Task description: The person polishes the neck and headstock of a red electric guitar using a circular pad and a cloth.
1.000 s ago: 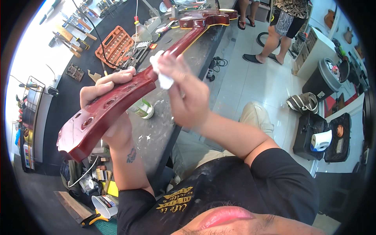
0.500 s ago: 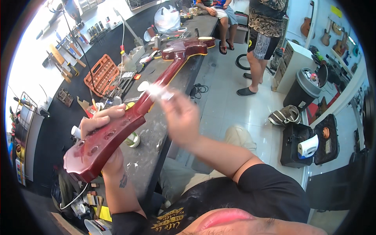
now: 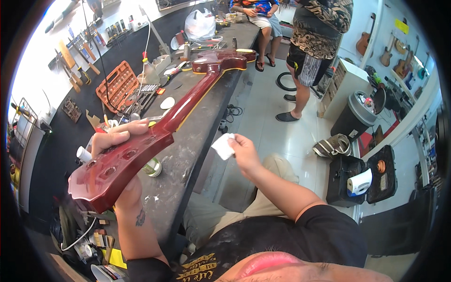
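A glossy dark red electric guitar point(image 3: 191, 97) reaches from the far part of the bench toward me, its body lying on the bench top and its headstock nearest me. Holes show in the headstock, with no tuners in them. Wrapped around the headstock end is my left hand point(image 3: 115, 137), fingers over the top edge and the palm side underneath. My right hand point(image 3: 244, 152) pinches a small folded white cloth or wipe point(image 3: 222, 146) to the right of the bench edge, apart from the guitar. Beneath the headstock stands a glass jar point(image 3: 152, 167), partly hidden.
The dark bench point(image 3: 181, 160) carries an orange socket-set case point(image 3: 117, 87), a clear bottle point(image 3: 150, 73) and a white plastic bag point(image 3: 199, 24). Two people are near the far end, one standing point(image 3: 312, 37), one seated point(image 3: 263, 21). A bin point(image 3: 352, 115) and open black case point(image 3: 343, 181) stand right.
My right hand has moved from the guitar's neck down and to the right, carrying the white cloth away from it. My left hand keeps its hold on the headstock.
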Motion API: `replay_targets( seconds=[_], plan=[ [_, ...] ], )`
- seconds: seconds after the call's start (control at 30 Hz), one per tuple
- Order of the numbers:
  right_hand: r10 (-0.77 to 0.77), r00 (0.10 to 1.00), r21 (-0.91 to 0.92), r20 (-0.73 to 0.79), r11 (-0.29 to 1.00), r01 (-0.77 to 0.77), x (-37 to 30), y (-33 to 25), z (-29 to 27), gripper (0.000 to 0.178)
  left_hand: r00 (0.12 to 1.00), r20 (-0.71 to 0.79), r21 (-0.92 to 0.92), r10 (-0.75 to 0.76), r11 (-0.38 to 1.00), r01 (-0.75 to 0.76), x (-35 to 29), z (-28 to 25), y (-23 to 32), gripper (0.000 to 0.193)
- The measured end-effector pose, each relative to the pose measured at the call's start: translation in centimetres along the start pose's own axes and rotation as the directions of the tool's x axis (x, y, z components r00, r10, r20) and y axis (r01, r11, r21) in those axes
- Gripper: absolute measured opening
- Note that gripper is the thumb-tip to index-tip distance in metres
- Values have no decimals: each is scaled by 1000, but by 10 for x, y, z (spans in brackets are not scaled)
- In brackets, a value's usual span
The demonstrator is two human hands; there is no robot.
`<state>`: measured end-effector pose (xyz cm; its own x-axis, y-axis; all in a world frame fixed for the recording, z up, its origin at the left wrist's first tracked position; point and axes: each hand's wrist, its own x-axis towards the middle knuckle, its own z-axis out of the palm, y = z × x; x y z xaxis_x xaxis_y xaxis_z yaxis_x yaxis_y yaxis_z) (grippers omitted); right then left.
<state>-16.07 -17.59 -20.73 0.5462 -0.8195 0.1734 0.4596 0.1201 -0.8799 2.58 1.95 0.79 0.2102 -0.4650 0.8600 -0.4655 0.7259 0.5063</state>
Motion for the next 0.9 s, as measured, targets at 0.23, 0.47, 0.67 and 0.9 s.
replay_targets(
  seconds=[0.23, 0.47, 0.67, 0.9],
  plan=[
    [403, 915, 519, 2, 782, -345, 31, -30, -35, 18, 1000, 19, 11, 4, 1000, -5, 1, -2, 1, 54],
    [-612, 767, -437, -193, 753, 491, 115, -90, 7, 25, 999, 36, 27, 26, 999, -27, 0, -1, 1, 49],
    [-743, 653, -803, -145, 474, 362, 200, -74, 18, 14, 997, 55, 23, 46, 999, -47, 1, -2, -2, 39],
    [-758, 573, -872, 312, 11, 490, 230, -42, -5, 34, 997, 62, -62, 39, 997, -35, 2, 0, -5, 36]
  ],
)
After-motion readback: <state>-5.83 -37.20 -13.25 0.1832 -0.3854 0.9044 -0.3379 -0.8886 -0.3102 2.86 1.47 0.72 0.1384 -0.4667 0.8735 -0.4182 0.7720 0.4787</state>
